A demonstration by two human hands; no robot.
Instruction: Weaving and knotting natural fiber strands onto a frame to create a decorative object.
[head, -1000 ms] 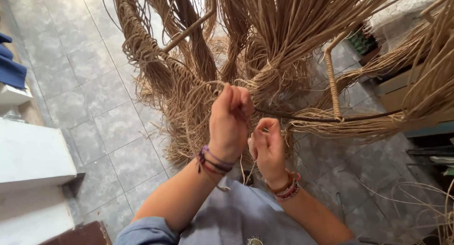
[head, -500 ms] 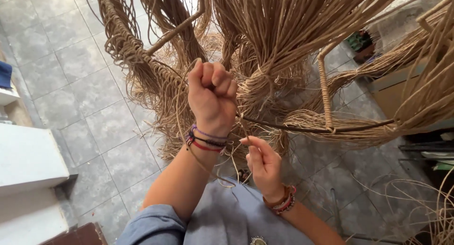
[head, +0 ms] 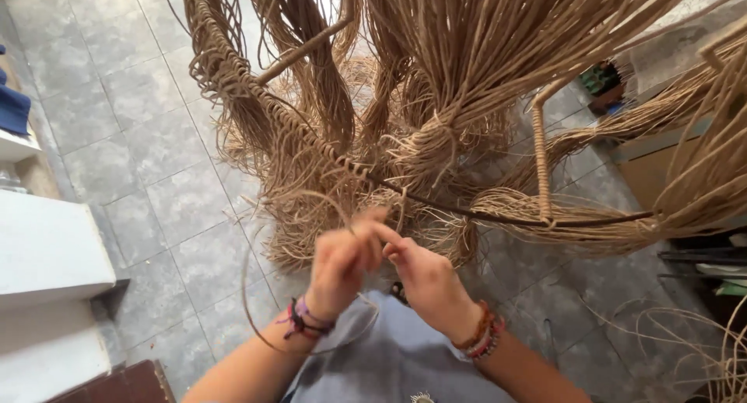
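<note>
We see a gray tile floor (head: 148, 162) under everything, and it is the biggest thing here. Above it hangs a big tangle of tan straw cords (head: 467, 68), thick bunches that fall down and spread out in loose ends. A dark curved rod (head: 498, 215) runs through the tangle from the upper left down to the right, and cords are knotted along its left part in a tight row. A short upright bar wrapped in cord (head: 540, 158) stands on the rod at the right. On the left side sits a white step (head: 47, 251), and a bit of blue cloth (head: 14, 107) shows at the far left edge. At the bottom we see the blue-gray shirt (head: 389, 360) of the person. Their two hands meet just below the rod, close to the body. The left hand (head: 342, 261) is curled and pinches one thin cord (head: 257, 325), which loops out to the left and down past the wrist. This hand is blurry, so we cannot see each finger well. The right hand (head: 424, 275) touches the left one, and its fingers pinch the same thin cord where the hands meet. Both wrists wear little colored bracelets (head: 484, 337).
</note>
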